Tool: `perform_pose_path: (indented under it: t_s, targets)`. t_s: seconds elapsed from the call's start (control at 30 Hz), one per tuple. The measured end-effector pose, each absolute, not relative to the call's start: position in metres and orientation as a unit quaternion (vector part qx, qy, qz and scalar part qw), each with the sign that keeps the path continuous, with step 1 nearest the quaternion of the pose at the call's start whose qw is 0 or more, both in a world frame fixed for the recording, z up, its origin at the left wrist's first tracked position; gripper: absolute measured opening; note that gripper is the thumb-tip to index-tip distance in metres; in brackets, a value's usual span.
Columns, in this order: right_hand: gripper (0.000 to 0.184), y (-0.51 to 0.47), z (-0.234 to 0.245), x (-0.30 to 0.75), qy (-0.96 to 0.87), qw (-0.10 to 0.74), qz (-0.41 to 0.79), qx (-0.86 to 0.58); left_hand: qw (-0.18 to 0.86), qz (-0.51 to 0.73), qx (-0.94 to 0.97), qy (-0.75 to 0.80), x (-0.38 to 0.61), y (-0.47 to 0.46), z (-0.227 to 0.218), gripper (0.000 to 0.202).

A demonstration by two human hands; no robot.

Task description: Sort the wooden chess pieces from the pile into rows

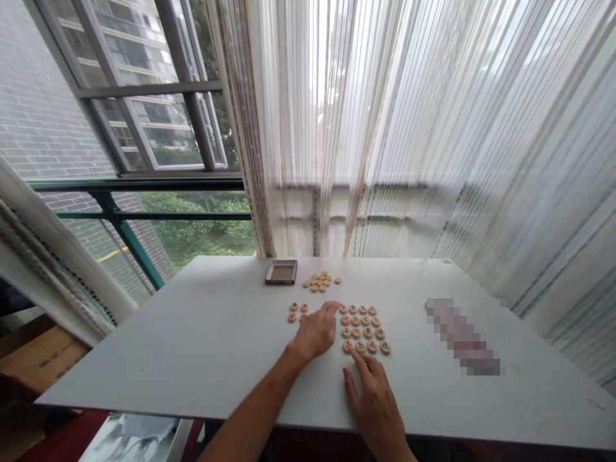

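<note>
Round wooden Chinese chess pieces (356,332) with red and black characters lie in a square grid of several rows on the white table. My left hand (317,330) reaches in from the grid's left side, its fingertips at the corner piece (343,309) of the far row. My right hand (378,398) is at the near side, thumb and fingers apart, with the index fingertip against the near-left piece (347,347). Neither hand lifts a piece. Left of my left hand sits a smaller group of pieces (293,307), partly hidden by that hand.
A shallow box (282,272) stands at the table's far edge. Beside it lies a loose cluster of blank-looking pieces (321,281). On the right is a pixelated, blurred-out object (464,340). Curtains (385,128) hang behind the white table (192,359); a cardboard box (43,356) stands at left.
</note>
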State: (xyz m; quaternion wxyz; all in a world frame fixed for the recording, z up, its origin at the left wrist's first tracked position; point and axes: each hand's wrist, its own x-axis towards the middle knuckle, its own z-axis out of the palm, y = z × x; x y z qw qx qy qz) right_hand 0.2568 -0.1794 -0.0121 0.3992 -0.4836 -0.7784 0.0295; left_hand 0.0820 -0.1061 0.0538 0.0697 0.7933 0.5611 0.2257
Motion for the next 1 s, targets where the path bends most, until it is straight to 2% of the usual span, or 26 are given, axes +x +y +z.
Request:
perform_pose_path:
  t_s: [0.13, 0.43, 0.73, 1.0]
  targets:
    - [0.039, -0.181, -0.013, 0.260, -0.778, 0.399, 0.053, -0.483, 0.013, 0.216, 0.785, 0.581, 0.056, -0.061, 0.065, 0.039]
    - [0.030, -0.182, -0.015, 0.258, -0.769, 0.416, 0.056, -0.483, 0.027, 0.130, 0.789, 0.600, 0.064, 0.032, 0.060, 0.051]
    - [0.023, -0.172, -0.031, 0.258, -0.764, 0.471, 0.013, -0.442, 0.067, 0.086, 0.755, 0.646, 0.078, 0.063, 0.031, 0.060]
    - [0.022, -0.175, -0.030, 0.256, -0.762, 0.464, 0.029, -0.451, 0.044, 0.106, 0.796, 0.594, 0.073, 0.055, 0.026, 0.041]
